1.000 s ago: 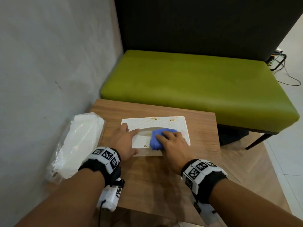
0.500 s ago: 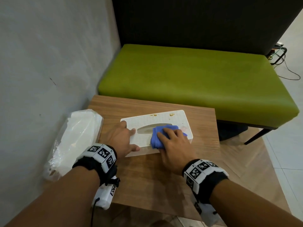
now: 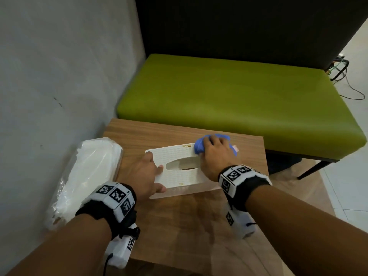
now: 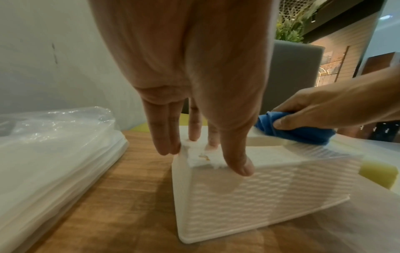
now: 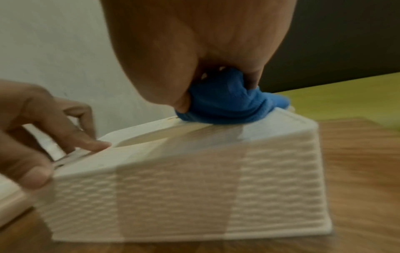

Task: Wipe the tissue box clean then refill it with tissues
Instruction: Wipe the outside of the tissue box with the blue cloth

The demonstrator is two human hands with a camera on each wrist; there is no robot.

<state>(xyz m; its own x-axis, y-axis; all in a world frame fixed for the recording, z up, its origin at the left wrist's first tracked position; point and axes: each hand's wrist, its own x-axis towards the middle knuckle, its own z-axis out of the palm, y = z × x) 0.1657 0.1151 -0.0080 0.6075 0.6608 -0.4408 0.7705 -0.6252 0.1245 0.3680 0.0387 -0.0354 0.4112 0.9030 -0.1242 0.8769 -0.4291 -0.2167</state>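
On box (image 3: 179, 156), right hand (image 3: 214, 154) apparently grips cloth (image 3: 199, 145); left hand (image 3: 143, 174), fingers straight, steadies.

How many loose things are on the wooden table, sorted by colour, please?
White: 2, the tissue box and the bagged tissue pack
Blue: 1, the cloth under the right hand
Total: 3

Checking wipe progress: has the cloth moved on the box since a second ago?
Yes. The cloth has gone from beside the slot to the far right corner of the box, under the right hand.
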